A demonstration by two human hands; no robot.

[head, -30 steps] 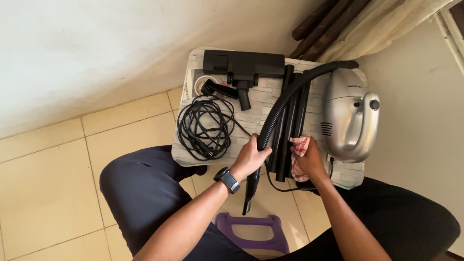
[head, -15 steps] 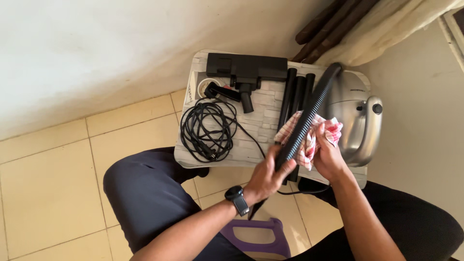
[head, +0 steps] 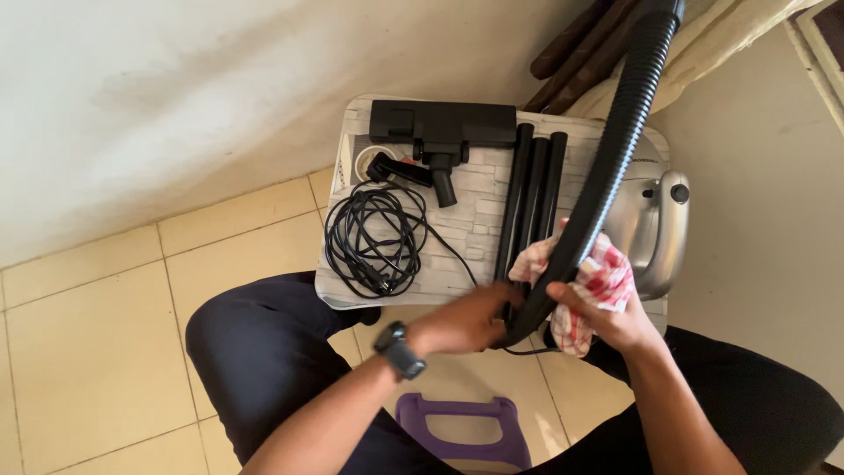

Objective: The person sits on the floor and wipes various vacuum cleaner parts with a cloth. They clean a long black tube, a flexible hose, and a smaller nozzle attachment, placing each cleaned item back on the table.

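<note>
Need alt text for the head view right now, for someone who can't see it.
Both hands grip a black ribbed hose: left hand at its lower end, right hand wrapping a red-checked cloth around it, above a small table with a silver vacuum.

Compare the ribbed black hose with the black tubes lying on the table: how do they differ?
The ribbed hose is corrugated and bent; the tubes are smooth and straight. The hose is lifted, gripped near its lower end by the left hand, with the right hand pressing a red-checked cloth around it; the tubes lie untouched, side by side on the table. Both are black.
</note>
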